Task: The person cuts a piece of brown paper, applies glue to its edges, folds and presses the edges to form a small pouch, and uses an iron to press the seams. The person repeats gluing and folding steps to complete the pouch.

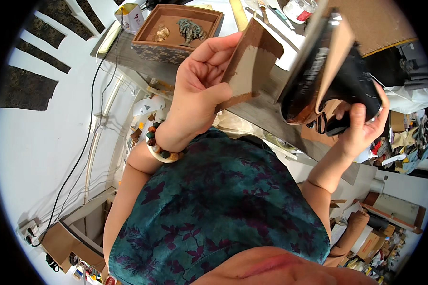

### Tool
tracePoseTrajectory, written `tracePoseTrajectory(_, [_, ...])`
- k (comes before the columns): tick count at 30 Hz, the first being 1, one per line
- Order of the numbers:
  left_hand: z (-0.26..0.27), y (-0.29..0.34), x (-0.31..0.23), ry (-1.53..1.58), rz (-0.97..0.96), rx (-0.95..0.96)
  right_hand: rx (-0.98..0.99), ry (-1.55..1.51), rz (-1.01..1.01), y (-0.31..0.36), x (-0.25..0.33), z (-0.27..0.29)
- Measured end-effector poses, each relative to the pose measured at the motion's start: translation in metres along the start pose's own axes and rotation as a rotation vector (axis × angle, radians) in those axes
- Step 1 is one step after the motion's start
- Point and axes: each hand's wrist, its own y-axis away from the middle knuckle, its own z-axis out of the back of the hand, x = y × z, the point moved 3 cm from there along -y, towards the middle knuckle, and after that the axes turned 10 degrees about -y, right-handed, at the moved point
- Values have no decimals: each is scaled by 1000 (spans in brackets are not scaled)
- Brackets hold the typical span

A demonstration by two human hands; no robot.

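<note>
My left hand grips a stiff brown panel by its left edge, thumb on the near face and fingers behind. A beige area covers part of the panel, and its far edge is uneven. To the right, my right hand is closed around a glossy black object with a tan strip curving along it. Its exact kind is unclear; its upper part is blurred. Panel and black object are held apart above the grey table. A bead bracelet and a pale bangle circle my left wrist.
A brown wooden tray on the table holds a gold-coloured piece and a greenish carved piece. Tools and a white tub stand behind. Scraps pile at right. A black cable hangs along the left wall.
</note>
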Motion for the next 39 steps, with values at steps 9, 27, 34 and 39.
tracePoseTrajectory(9, [-23,5,10,-277,-241,239,-225,-526,-5,3,-25,-12])
tracePoseTrajectory(27, [-22,7,0,-557,-264,273,-418,-593,-79,12,-41,-28])
tracePoseTrajectory(34, [-12,2,-2,-744,-244,412,-152,-615,7,16,-49,-16])
tracePoseTrajectory(39, [-13,2,-6,-925,-302,468,-456,-605,-46,12,-36,-34])
